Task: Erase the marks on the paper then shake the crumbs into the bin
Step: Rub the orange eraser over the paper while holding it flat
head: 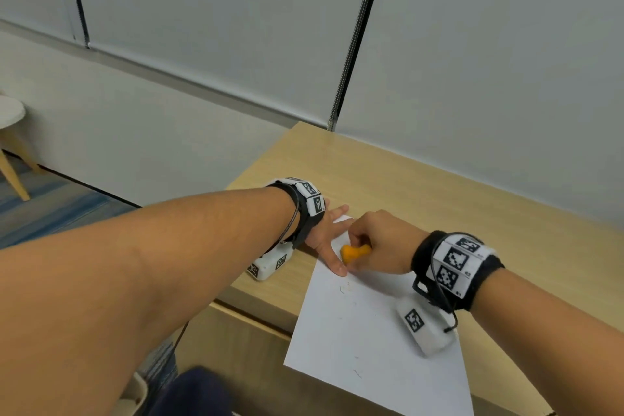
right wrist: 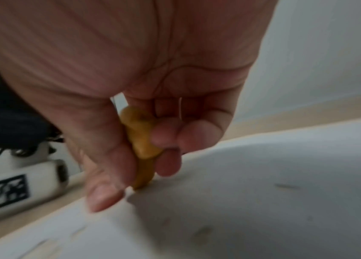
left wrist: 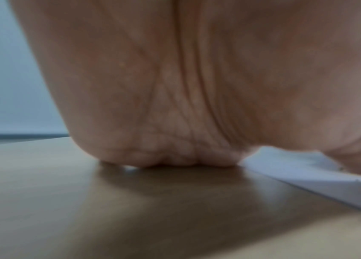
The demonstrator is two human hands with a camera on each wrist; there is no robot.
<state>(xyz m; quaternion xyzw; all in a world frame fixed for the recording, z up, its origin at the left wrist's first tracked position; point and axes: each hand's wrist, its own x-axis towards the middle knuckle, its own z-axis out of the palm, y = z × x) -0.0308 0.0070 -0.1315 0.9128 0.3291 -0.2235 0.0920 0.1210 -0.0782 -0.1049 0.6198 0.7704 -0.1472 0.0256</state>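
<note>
A white sheet of paper (head: pixel 371 331) lies on the light wooden table (head: pixel 422 179), its near corner hanging over the table's front edge. My left hand (head: pixel 332 240) lies flat with straight fingers, pressing the sheet's far left corner down. My right hand (head: pixel 378 243) grips an orange eraser (head: pixel 354 252) and holds its tip on the paper beside the left thumb. In the right wrist view the eraser (right wrist: pixel 140 145) sits pinched between thumb and fingers, its lower end touching the sheet (right wrist: pixel 263 201). Faint marks and crumbs (head: pixel 346 288) dot the paper. The left wrist view shows only my palm (left wrist: pixel 186 87) and the paper's edge (left wrist: pixel 321 178).
The table stands against a pale wall with window blinds (head: pixel 236 10). Left of it is blue carpeted floor (head: pixel 50 209) and a stool with wooden legs (head: pixel 10 145). No bin shows in any view.
</note>
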